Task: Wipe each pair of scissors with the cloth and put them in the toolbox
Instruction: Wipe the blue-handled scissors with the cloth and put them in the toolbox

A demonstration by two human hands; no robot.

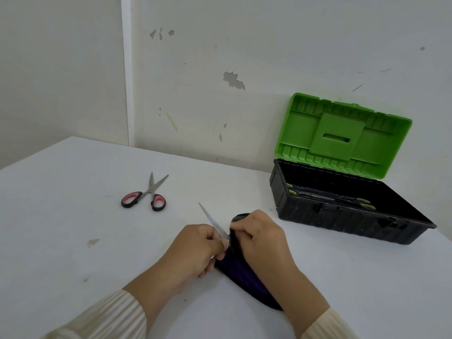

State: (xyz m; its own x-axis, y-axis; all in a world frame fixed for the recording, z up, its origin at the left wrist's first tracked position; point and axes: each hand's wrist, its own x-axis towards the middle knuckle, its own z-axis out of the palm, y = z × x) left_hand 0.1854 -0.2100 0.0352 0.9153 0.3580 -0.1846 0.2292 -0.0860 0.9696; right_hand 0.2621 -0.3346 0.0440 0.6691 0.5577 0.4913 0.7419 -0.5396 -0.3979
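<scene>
Both forearms reach in low over the white table (61, 216). The left hand (193, 250) curls tight around the scissors (215, 225), blade tip poking up-left, handles hidden. The right hand (261, 238) pinches the dark cloth (241, 270) against the blade. Red-handled scissors (146, 195) lie apart; the toolbox (342, 211) stands open, contents murky.

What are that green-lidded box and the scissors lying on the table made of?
The toolbox looks like moulded plastic: ribbed green lid, dull black base. The scissors seem to have bare metal blades, grey and slightly shiny, with black plastic handles lined in pink, possibly rubbery.
</scene>
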